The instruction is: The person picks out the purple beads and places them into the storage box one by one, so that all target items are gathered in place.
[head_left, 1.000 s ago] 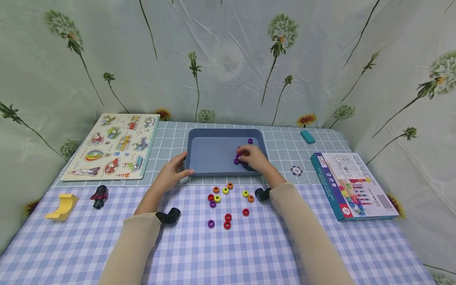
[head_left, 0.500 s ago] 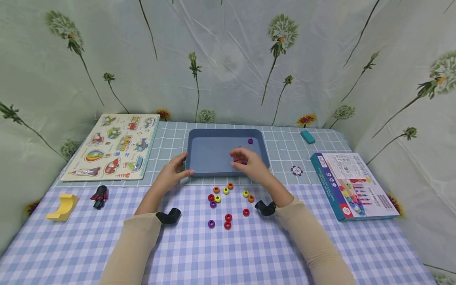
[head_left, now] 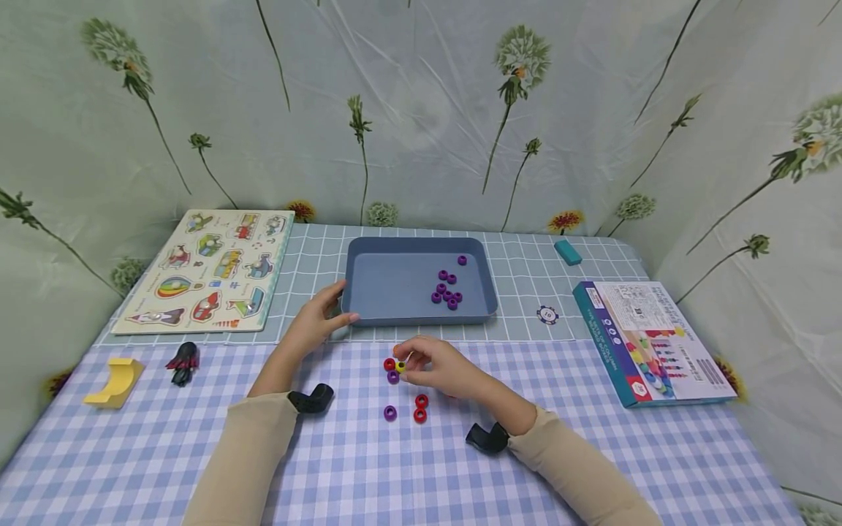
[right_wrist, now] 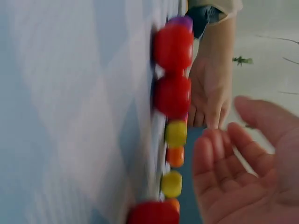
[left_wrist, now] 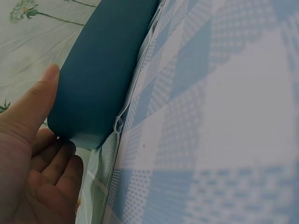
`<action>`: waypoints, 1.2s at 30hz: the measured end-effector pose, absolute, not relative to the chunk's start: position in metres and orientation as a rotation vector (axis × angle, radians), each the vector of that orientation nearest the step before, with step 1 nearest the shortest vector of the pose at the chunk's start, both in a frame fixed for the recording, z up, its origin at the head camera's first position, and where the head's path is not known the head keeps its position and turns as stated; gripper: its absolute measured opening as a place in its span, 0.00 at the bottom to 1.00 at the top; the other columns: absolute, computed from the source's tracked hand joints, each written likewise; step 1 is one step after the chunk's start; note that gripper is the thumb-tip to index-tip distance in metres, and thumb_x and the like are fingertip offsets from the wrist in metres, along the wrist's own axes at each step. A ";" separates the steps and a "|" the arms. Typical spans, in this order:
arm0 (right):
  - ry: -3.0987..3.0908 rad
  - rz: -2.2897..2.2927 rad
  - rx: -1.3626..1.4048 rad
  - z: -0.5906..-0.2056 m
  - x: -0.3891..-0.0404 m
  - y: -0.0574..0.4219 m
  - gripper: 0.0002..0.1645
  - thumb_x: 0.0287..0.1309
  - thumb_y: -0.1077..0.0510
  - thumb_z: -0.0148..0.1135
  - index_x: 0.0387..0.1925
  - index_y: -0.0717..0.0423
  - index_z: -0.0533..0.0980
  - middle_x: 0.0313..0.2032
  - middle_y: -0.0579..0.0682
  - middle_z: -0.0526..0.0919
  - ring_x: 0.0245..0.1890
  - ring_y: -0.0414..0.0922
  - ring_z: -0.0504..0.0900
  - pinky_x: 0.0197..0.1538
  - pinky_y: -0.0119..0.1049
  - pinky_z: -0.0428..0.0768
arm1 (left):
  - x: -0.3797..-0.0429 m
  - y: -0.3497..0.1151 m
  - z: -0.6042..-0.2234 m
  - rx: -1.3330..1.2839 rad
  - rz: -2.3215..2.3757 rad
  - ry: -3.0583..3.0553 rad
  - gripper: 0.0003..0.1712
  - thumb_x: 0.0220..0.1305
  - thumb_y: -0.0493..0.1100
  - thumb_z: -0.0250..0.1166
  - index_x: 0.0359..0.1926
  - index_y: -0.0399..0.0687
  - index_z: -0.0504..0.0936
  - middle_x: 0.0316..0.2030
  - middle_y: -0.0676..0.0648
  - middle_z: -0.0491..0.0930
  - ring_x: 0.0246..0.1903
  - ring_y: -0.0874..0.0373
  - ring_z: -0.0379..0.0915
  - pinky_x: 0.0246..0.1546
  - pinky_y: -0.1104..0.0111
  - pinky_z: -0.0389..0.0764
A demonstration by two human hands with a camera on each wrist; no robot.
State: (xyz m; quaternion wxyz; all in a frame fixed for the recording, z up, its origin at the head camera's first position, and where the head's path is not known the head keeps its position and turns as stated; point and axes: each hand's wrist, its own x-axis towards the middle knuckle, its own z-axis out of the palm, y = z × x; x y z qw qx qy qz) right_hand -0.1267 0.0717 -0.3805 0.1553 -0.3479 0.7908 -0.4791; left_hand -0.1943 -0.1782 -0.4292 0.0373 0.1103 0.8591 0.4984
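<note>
My left hand [head_left: 316,321] holds the front left corner of a blue-grey tray [head_left: 411,320]. In the left wrist view its thumb lies at the rim of the tray [left_wrist: 103,70], the fingers curled by the end wall. Over the loose beads in front of the tray hovers my right hand [head_left: 442,367], fingers bent and nothing between them. Nearest its fingertips are a yellow bead [head_left: 401,367], a red bead [head_left: 389,364] and a purple bead [head_left: 393,378]. Red beads [right_wrist: 173,95] stand close in the right wrist view. The hand hides other beads. Several purple beads [head_left: 448,296] lie in the tray.
At the back left lies a picture puzzle board [head_left: 217,270]. A yellow curved block [head_left: 115,383] and a dark figure [head_left: 183,363] sit left of my arm. To the right are a printed box [head_left: 651,343], a teal block [head_left: 568,253] and a round chip mark [head_left: 547,315].
My right hand has left the tray and come forward and left over the loose beads. The purple beads under it now show. My left hand has stayed at the tray corner.
</note>
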 end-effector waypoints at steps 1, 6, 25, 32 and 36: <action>2.268 -1.351 -0.997 -0.382 -0.126 0.071 0.15 0.45 0.68 0.57 0.39 0.67 0.70 0.36 0.58 0.73 0.31 0.46 0.73 0.37 0.35 0.75 | -0.194 -0.178 -0.429 0.338 1.529 2.637 0.47 0.42 0.57 0.60 0.61 0.44 0.51 0.59 0.42 0.50 0.57 0.52 0.47 0.55 0.65 0.56; 2.325 -1.218 -1.034 -0.398 -0.130 0.066 0.14 0.45 0.64 0.58 0.38 0.59 0.72 0.33 0.52 0.72 0.28 0.39 0.72 0.32 0.25 0.74 | -0.192 -0.177 -0.427 0.343 1.545 2.621 0.46 0.44 0.54 0.60 0.61 0.43 0.50 0.59 0.41 0.49 0.57 0.52 0.46 0.55 0.64 0.55; 2.497 -0.982 -1.082 -0.420 -0.141 0.061 0.11 0.47 0.55 0.58 0.36 0.49 0.73 0.31 0.39 0.69 0.27 0.33 0.67 0.29 0.20 0.71 | -0.194 -0.178 -0.429 0.337 1.538 2.627 0.46 0.43 0.55 0.61 0.61 0.44 0.51 0.59 0.42 0.50 0.57 0.53 0.46 0.55 0.64 0.55; 2.461 -1.252 -1.069 -0.402 -0.149 0.066 0.12 0.44 0.63 0.59 0.36 0.58 0.73 0.30 0.44 0.74 0.29 0.34 0.71 0.33 0.24 0.74 | -0.194 -0.178 -0.429 0.330 1.523 2.635 0.47 0.43 0.56 0.60 0.61 0.44 0.50 0.59 0.42 0.50 0.57 0.53 0.46 0.55 0.64 0.56; 2.462 -1.399 -0.991 -0.393 -0.169 0.076 0.13 0.46 0.65 0.57 0.38 0.60 0.73 0.33 0.45 0.73 0.31 0.36 0.72 0.35 0.25 0.75 | -0.194 -0.178 -0.428 0.330 1.520 2.631 0.47 0.43 0.56 0.60 0.61 0.44 0.50 0.59 0.42 0.50 0.57 0.52 0.47 0.55 0.64 0.56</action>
